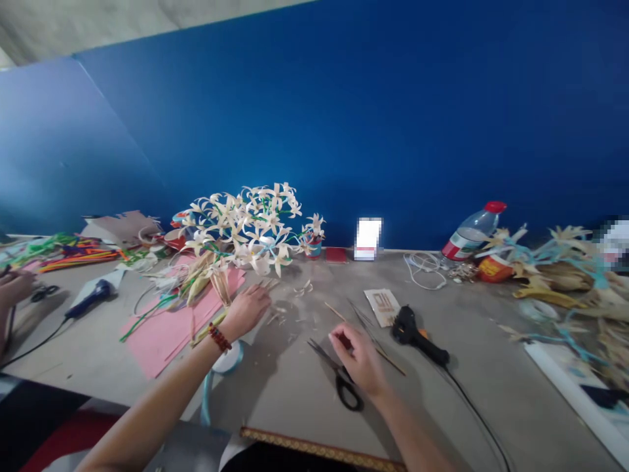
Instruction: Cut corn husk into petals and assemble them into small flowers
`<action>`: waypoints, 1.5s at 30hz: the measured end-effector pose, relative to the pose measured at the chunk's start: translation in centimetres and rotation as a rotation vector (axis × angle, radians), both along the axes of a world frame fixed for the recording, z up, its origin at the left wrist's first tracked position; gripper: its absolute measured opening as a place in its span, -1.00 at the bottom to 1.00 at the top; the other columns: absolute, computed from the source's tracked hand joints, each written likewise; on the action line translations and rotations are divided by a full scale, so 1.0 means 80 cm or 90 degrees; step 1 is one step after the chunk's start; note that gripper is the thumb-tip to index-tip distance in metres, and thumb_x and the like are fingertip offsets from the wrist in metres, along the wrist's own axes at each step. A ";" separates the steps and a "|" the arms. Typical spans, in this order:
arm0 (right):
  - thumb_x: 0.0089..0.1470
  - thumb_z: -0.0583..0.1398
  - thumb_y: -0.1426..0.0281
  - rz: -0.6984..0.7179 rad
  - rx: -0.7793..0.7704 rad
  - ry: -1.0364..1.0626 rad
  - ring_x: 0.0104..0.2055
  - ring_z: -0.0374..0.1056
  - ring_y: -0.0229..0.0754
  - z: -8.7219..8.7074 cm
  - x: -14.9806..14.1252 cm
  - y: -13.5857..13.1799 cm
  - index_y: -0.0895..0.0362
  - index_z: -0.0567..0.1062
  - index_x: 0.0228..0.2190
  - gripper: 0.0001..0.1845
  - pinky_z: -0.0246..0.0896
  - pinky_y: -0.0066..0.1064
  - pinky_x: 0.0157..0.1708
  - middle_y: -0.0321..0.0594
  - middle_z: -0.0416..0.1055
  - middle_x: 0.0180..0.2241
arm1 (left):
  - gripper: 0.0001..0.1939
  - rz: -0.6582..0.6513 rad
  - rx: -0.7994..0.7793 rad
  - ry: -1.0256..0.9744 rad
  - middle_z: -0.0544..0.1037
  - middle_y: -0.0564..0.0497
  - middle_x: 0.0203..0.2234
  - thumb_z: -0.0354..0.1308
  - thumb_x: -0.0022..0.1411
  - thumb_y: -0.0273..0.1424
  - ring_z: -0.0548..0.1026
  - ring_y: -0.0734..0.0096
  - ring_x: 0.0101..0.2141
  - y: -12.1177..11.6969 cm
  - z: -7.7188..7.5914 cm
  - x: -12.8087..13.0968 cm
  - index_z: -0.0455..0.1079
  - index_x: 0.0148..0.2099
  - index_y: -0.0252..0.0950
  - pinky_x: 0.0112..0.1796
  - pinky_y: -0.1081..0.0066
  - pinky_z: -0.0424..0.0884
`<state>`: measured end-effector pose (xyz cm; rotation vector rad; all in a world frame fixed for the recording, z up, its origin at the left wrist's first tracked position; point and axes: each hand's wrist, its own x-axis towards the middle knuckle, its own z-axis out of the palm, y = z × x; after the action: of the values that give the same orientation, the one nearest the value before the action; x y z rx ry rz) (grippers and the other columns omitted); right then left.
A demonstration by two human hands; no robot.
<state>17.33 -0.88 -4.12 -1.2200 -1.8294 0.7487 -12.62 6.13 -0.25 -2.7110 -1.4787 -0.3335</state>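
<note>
My left hand [249,308], with a beaded bracelet [219,336] on its wrist, reaches over the table with fingers stretched forward. Its fingertips are by small pale husk pieces [272,284], and I cannot see anything held. Curled closed, my right hand [358,359] hovers over the black-handled scissors [348,391]; whatever its fingers hold, if anything, is too small to make out. Beside that hand lie thin sticks [391,362]. Curved pale petals [305,288] lie beyond the hands. White husk flowers [255,226] on green stems stand in a bunch at the back.
A black glue gun [417,335] with a cord lies right of my right hand. Behind stand a tilted plastic bottle [472,235], a white cable [425,271] and a lit phone [368,238]. Pink paper [152,341] and a ribbon roll [229,359] are left. Another person's hand [14,288] shows far left.
</note>
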 end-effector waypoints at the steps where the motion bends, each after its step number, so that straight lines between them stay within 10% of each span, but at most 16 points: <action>1: 0.26 0.07 0.29 0.007 -0.003 -0.001 -0.41 0.29 -0.23 0.000 -0.001 0.000 0.11 0.39 -0.41 -0.77 0.19 -0.43 -0.38 -0.26 0.37 -0.44 | -0.77 -0.009 -0.028 -0.062 0.56 -0.11 -0.21 -0.02 0.34 -0.42 0.44 0.21 -0.12 -0.006 0.004 0.004 0.48 -0.21 -0.27 -0.04 0.25 0.32; 7: 0.19 0.16 0.22 0.042 -0.089 0.065 -0.41 0.32 -0.24 0.002 -0.006 -0.003 0.11 0.45 -0.23 -0.77 0.21 -0.46 -0.46 -0.23 0.43 -0.37 | -0.73 -0.040 -0.383 -0.396 0.56 0.00 -0.43 -0.01 0.33 -0.31 0.47 0.38 -0.39 -0.051 0.013 0.050 0.46 -0.31 -0.30 -0.33 0.46 0.33; 12: 0.09 0.25 0.14 0.122 -0.193 0.266 -0.38 0.32 -0.27 -0.002 -0.006 -0.002 0.09 0.40 -0.03 -0.54 0.27 -0.46 -0.44 -0.16 0.42 -0.16 | -0.72 -0.097 -0.491 -0.462 0.55 -0.01 -0.41 0.00 0.33 -0.29 0.46 0.37 -0.35 -0.069 0.020 0.079 0.46 -0.29 -0.31 -0.29 0.45 0.31; 25: 0.07 0.27 0.13 0.155 -0.302 0.238 -0.49 0.33 -0.29 -0.001 0.000 0.003 0.13 0.51 -0.30 -0.68 0.23 -0.46 -0.45 -0.28 0.49 -0.47 | -0.88 -0.217 -0.220 -0.309 0.55 -0.06 -0.33 0.04 0.25 -0.46 0.46 0.28 -0.25 -0.064 0.022 0.090 0.41 -0.29 -0.26 -0.15 0.30 0.35; 31: 0.08 0.27 0.16 0.143 -0.323 0.302 -0.38 0.43 -0.24 0.005 0.003 -0.001 0.10 0.47 -0.15 -0.65 0.30 -0.43 -0.38 -0.24 0.55 -0.37 | -0.79 0.003 0.108 -0.465 0.46 -0.17 -0.07 0.13 0.22 -0.48 0.41 0.14 -0.02 -0.079 0.017 0.089 0.39 -0.07 -0.25 0.02 0.12 0.30; 37: 0.11 0.26 0.21 0.097 -0.280 0.325 -0.19 0.52 -0.12 0.022 -0.005 -0.014 0.07 0.45 -0.11 -0.68 0.38 -0.38 -0.25 -0.23 0.55 -0.32 | -0.90 0.052 -0.114 -0.682 0.48 -0.03 -0.37 0.08 0.30 -0.44 0.46 0.33 -0.31 -0.119 0.001 0.113 0.39 -0.29 -0.27 -0.24 0.34 0.38; 45: 0.16 0.21 0.22 -0.002 -0.196 0.279 -0.24 0.52 -0.09 0.043 -0.015 -0.034 0.06 0.42 -0.07 -0.68 0.43 -0.26 -0.20 -0.17 0.57 -0.29 | -0.92 0.095 -0.105 -0.776 0.48 -0.03 -0.37 0.16 0.25 -0.39 0.44 0.28 -0.28 -0.126 -0.003 0.122 0.43 -0.32 -0.25 -0.20 0.31 0.34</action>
<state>16.17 -3.60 -0.68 -1.1352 -1.3857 1.2234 -2.86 -3.95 -0.49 -2.4665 -1.8648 -2.1877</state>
